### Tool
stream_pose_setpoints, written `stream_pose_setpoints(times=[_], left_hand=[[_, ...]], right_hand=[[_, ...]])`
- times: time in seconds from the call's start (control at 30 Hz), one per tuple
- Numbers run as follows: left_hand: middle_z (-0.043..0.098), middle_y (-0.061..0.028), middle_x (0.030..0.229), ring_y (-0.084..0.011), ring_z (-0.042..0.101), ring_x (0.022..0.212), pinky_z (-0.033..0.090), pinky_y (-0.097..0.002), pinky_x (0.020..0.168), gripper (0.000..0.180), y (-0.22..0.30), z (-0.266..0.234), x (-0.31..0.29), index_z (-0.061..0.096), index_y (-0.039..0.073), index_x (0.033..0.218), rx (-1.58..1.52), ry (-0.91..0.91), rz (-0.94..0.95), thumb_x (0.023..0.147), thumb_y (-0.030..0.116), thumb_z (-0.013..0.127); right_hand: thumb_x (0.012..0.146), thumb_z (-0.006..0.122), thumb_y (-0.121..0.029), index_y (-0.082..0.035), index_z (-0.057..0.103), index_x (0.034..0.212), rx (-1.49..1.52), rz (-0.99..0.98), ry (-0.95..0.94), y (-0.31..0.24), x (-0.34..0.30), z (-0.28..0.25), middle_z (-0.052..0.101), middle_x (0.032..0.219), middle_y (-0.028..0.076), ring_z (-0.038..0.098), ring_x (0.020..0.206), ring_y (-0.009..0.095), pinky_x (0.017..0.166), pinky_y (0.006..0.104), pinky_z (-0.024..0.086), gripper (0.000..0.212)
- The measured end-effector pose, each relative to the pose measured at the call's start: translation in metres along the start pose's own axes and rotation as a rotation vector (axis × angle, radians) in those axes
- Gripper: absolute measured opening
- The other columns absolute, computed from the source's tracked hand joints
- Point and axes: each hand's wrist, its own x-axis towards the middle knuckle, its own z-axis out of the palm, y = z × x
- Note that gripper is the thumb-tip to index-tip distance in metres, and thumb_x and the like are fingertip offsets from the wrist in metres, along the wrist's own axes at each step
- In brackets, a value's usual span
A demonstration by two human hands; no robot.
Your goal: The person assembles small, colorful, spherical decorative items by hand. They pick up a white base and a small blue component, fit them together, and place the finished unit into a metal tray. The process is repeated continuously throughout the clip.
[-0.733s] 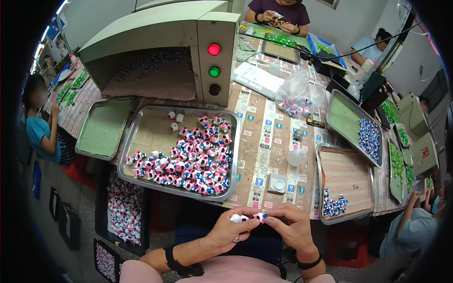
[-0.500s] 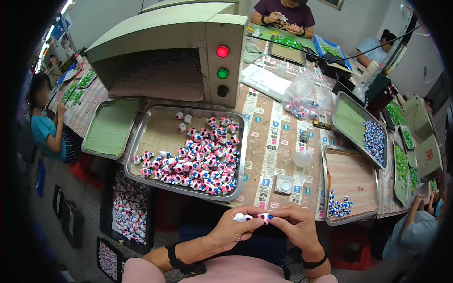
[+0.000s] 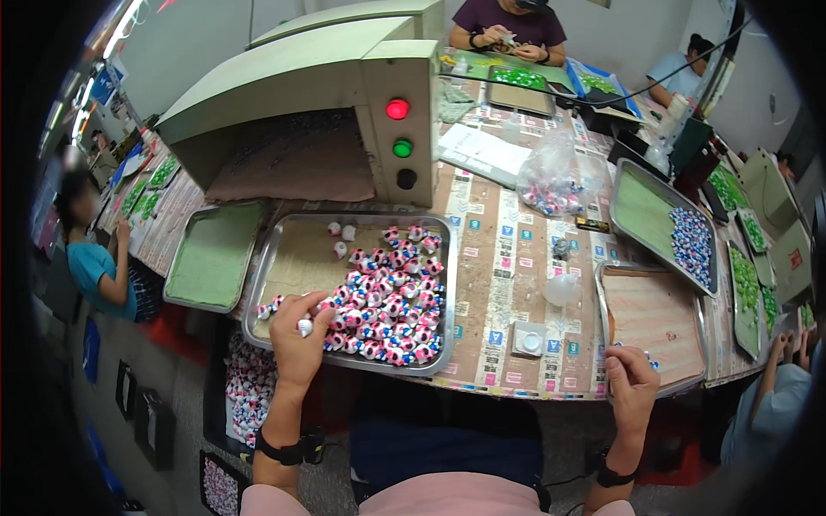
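My left hand (image 3: 297, 337) reaches over the left front of a metal tray (image 3: 301, 262) filled with small white, pink and blue figurines (image 3: 387, 301). Its fingers are closed round a white figurine (image 3: 305, 327), partly covered by them. On the other side, my right hand (image 3: 632, 385) is at the front left corner of a second metal tray (image 3: 647, 314), lined with tan paper. The fingers there are curled together, and what they hold, if anything, is hidden. A few small blue-and-white pieces (image 3: 652, 365) show beside them; my hand covers the others.
A large beige machine (image 3: 404, 77) with a tunnel opening stands behind the figurine tray. A green-lined tray (image 3: 206, 258) is at left, another tray (image 3: 645, 202) with blue-and-white pieces at right. Between them are a plastic bag (image 3: 555, 172), a white bottle (image 3: 561, 290) and a small square block (image 3: 527, 339).
My hands were together in front of me with white figurines. Now they are apart: the left is over the figurine tray, the right at the tan-lined tray. The view has shifted slightly.
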Motion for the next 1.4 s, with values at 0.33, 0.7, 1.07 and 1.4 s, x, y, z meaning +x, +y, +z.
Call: stream_pose_setpoints(times=[0.33,0.7,1.07,1.4], left_hand=[[0.046,0.0005,0.067,-0.0066,0.040,0.052,0.034,-0.0199,0.046,0.033,0.008,0.001,-0.018,0.046,0.006,0.073,-0.432,-0.059,-0.192,0.095,0.026,0.059],[0.052,-0.0130,0.082,-0.0185,0.050,0.053,0.039,-0.0253,0.037,0.042,0.092,0.048,-0.072,0.050,0.007,0.095,-1.382,-0.904,-0.974,0.101,0.046,0.035],[0.053,-0.0090,0.092,-0.0150,0.046,0.070,0.034,-0.0190,0.043,0.034,0.109,0.075,-0.096,0.053,0.006,0.121,-1.585,-0.880,-1.229,0.098,0.030,0.053],[0.055,-0.0085,0.096,-0.0118,0.049,0.071,0.033,-0.0182,0.041,0.037,0.108,0.075,-0.093,0.045,0.004,0.133,-1.573,-0.903,-1.256,0.100,0.019,0.048]], right_hand=[[0.081,0.064,0.001,0.000,0.069,0.096,-0.393,0.037,0.258,0.031,0.013,-0.063,0.067,0.094,0.010,0.063,0.083,0.019,0.067,0.0271,0.048,0.017],[0.075,0.067,-0.004,-0.001,0.068,0.093,-0.510,0.041,-0.075,0.052,0.030,-0.028,0.064,0.087,0.013,0.062,0.076,0.024,0.071,0.0338,0.050,0.018],[0.078,0.068,0.002,0.003,0.067,0.096,-0.229,0.089,0.042,0.044,0.025,-0.023,0.064,0.087,0.008,0.064,0.073,0.012,0.067,0.0237,0.051,0.018],[0.082,0.066,0.007,0.003,0.069,0.103,0.363,0.270,-0.257,0.006,0.007,0.007,0.059,0.099,0.004,0.061,0.085,0.009,0.072,0.0195,0.049,0.021]])
